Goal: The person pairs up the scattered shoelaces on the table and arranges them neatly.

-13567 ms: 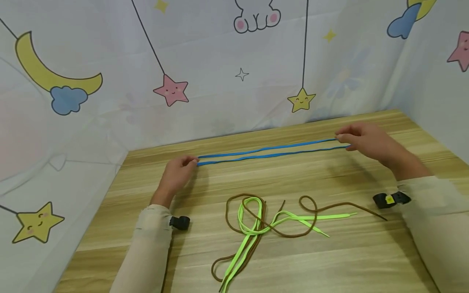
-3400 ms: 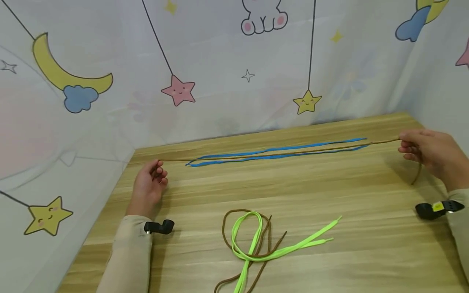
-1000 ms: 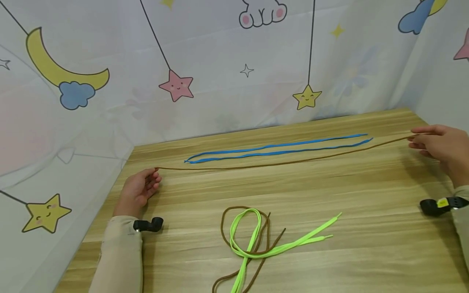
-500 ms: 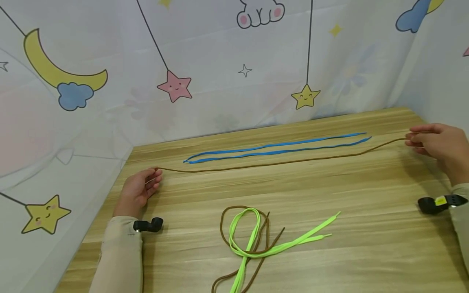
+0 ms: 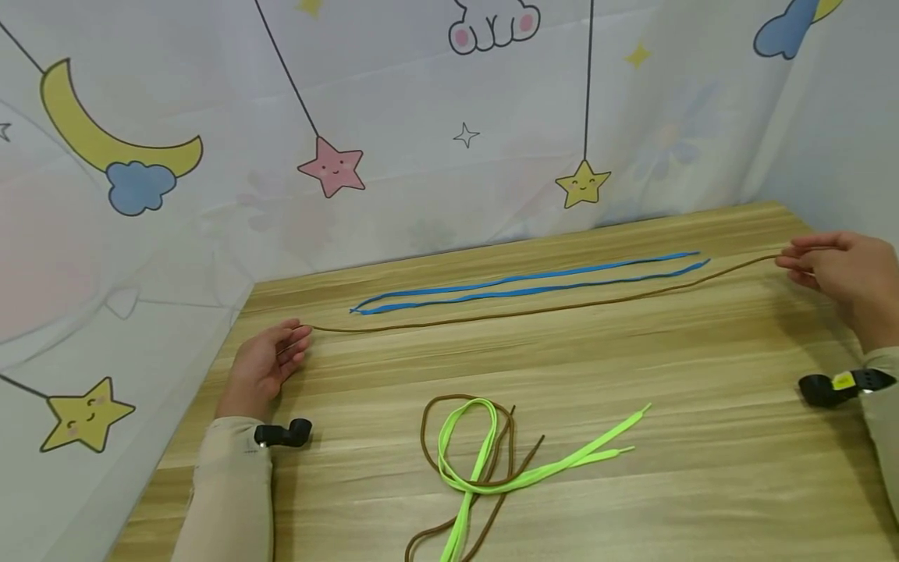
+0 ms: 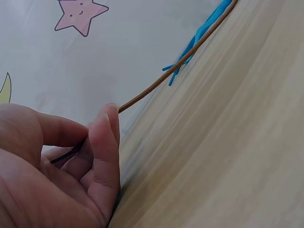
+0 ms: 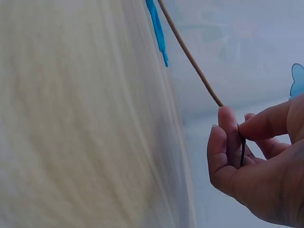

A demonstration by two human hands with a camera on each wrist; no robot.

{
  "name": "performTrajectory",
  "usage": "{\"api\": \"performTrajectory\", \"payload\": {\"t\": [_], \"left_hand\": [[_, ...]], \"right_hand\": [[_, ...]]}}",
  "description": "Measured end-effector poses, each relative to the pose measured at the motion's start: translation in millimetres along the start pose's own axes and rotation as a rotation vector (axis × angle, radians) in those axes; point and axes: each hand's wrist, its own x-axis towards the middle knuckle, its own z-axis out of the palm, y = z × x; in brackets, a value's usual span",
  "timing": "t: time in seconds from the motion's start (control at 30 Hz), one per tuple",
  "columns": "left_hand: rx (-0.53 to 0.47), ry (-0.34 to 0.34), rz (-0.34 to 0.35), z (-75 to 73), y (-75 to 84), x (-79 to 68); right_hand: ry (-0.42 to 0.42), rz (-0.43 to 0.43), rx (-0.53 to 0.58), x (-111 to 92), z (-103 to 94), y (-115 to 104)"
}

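A brown shoelace (image 5: 492, 317) stretches between both hands, sagging slightly, in front of two blue shoelaces (image 5: 520, 293). My left hand (image 5: 267, 363) pinches its left end between thumb and fingers; in the left wrist view, the dark tip (image 6: 61, 157) pokes out behind the thumb. At the right, my right hand (image 5: 850, 281) pinches the other end, whose dark tip (image 7: 242, 153) points into the palm in the right wrist view. The blue laces lie side by side along the table's back, their left ends close together.
Nearer me, neon green shoelaces (image 5: 597, 453) lie looped and tangled with another brown lace (image 5: 423, 433) on the wooden table (image 5: 632, 367). A white cloth backdrop (image 5: 421, 117) with printed stars and a moon rises behind and beside the table.
Earlier, both hands held the blue laces, now lying released. The brown lace left the tangle, was pulled taut above the blue ones, then came nearer me. Lately its sag changes only slightly.
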Motion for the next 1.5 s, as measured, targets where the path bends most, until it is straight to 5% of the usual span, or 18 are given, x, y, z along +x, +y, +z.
{"api": "performTrajectory", "payload": {"t": [0.57, 1.5], "left_hand": [[-0.070, -0.039, 0.023, -3.0, -2.3, 3.5], [-0.027, -0.045, 0.027, 0.0, -1.2, -2.7]], "right_hand": [[0.027, 0.046, 0.038, 4.2, -1.8, 3.7], [0.019, 0.089, 0.063, 1.3, -5.4, -0.4]]}}
